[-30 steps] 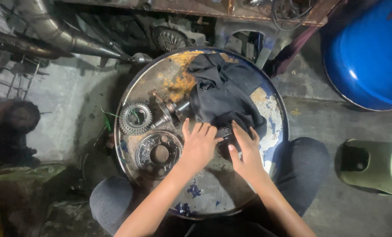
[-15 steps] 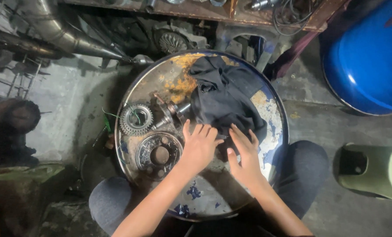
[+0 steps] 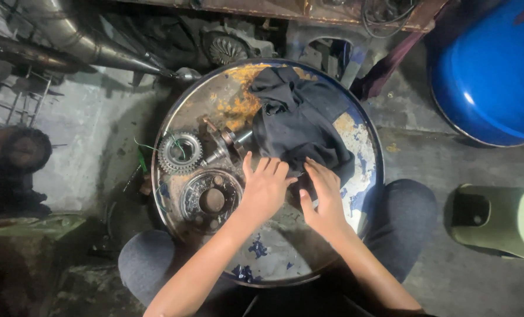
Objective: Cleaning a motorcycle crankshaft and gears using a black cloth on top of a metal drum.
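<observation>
Both hands were laid at the near edge of a dark cloth spread over the top of a rusty, paint-flaked drum lid. The left hand was pressed flat, fingers spread, grip open on nothing. The right hand was likewise opened, its fingertips resting on the cloth's hem. A toothed gear, a short shaft and a round hub were set just beside the left hand. The cloth could likely be snagged on the gear teeth, or loose parts knocked off the lid, if it were dragged sideways.
</observation>
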